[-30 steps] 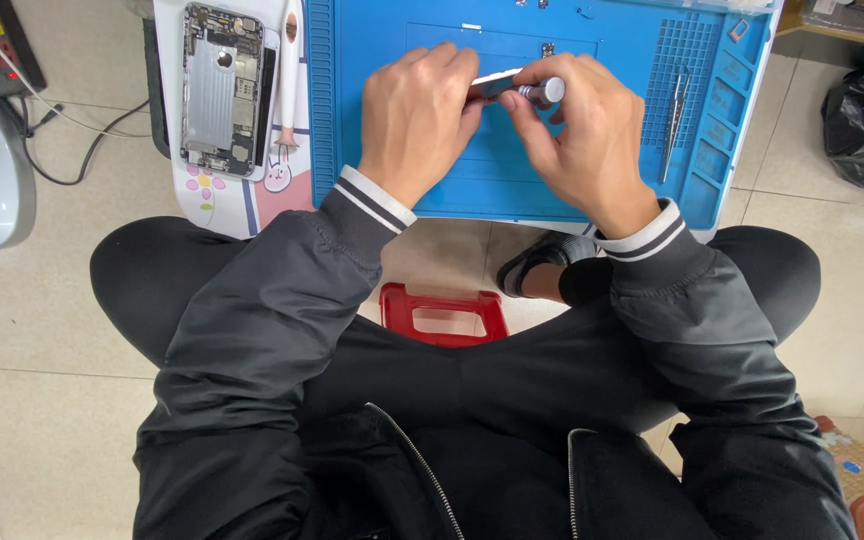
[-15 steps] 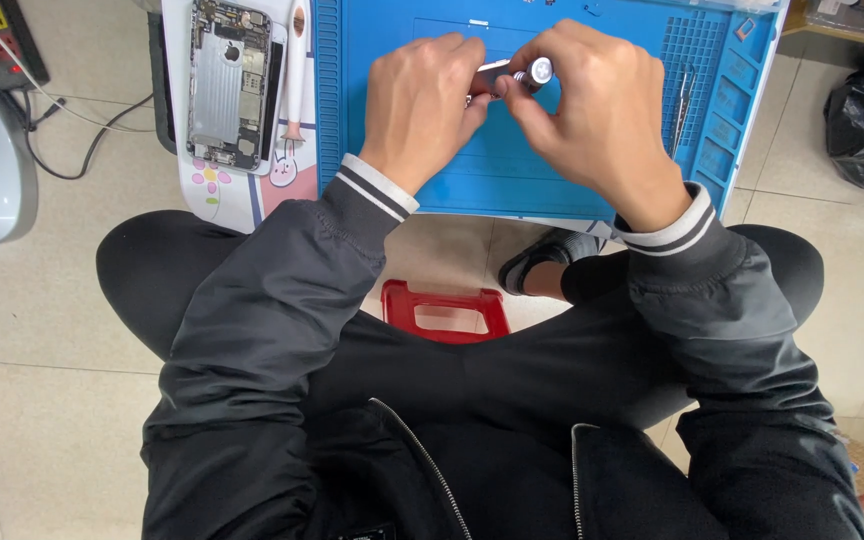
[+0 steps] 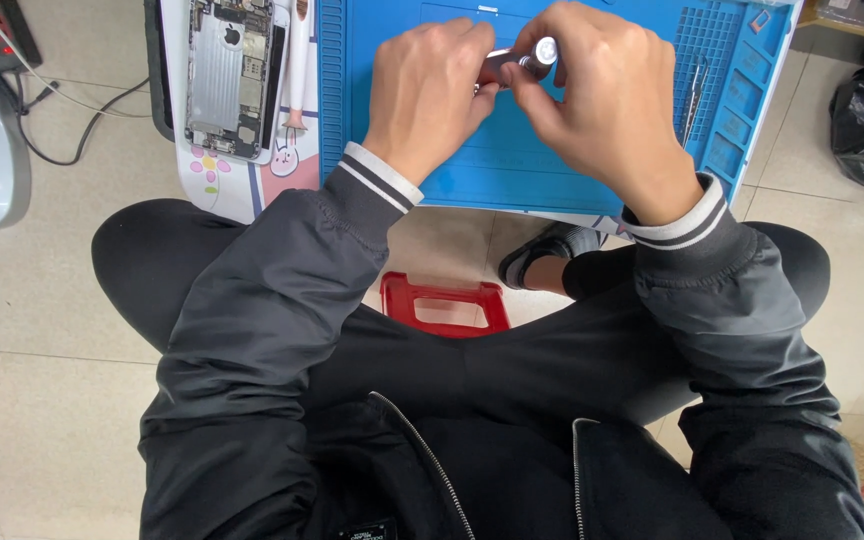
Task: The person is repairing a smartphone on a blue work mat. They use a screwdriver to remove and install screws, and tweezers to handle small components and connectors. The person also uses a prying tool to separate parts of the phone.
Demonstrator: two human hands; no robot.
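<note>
My left hand (image 3: 430,92) and right hand (image 3: 604,100) both had a narrow grip on a small silver screwdriver (image 3: 522,62), pinched between the fingertips just above the blue work mat (image 3: 512,170) on the surface. The opened phone (image 3: 228,75) lay well apart to the left, untouched, so I judged the repair barely under way. Since half a second before, my hands stayed put on the tool

Silver tool (image 3: 522,62) mostly hidden between both hands' fingers (image 3: 552,85); opened phone (image 3: 227,75) cut off at top edge
</note>
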